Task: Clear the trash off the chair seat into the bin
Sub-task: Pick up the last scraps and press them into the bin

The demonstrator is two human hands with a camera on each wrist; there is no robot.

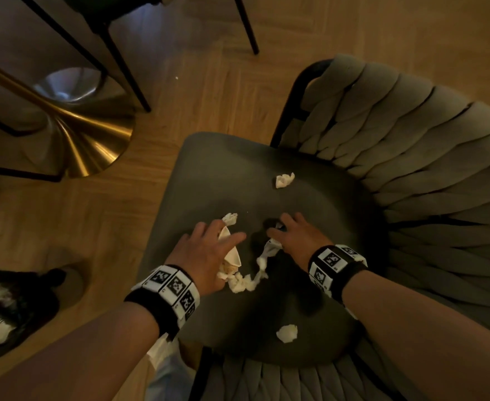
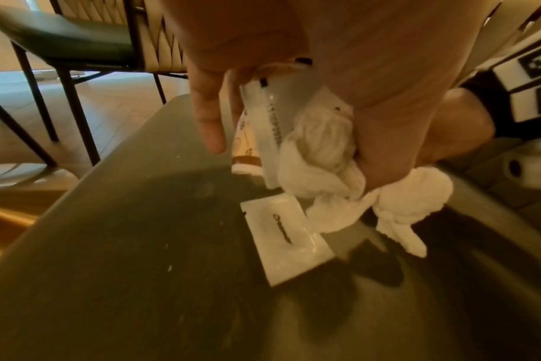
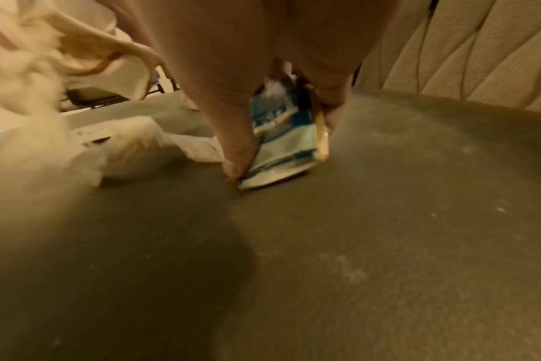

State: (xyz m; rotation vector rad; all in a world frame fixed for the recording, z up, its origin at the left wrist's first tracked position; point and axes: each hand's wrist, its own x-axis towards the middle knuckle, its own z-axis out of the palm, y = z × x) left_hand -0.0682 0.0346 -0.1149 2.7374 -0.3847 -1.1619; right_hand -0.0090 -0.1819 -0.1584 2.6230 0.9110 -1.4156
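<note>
Currently, left hand (image 1: 206, 250): fingers curled, a paper cup (image 2: 247, 136) and twisted tissue (image 2: 325, 156) are gripped.
Right hand (image 1: 294, 237): a blue-and-white wrapper (image 3: 281, 151) is pinched against the chair seat (image 1: 229, 169).
Loose trash: two tissue wads (image 1: 284, 180) (image 1: 287, 333) are left on the seat.
Bin (image 1: 9, 308): set on the floor, left of the chair.

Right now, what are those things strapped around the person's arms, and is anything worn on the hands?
Both hands, left and right, are bare, with no gloves or sleeves. Each wrist carries a black band ringed with white tiles printed with black square codes; the right band looks the same.
</note>
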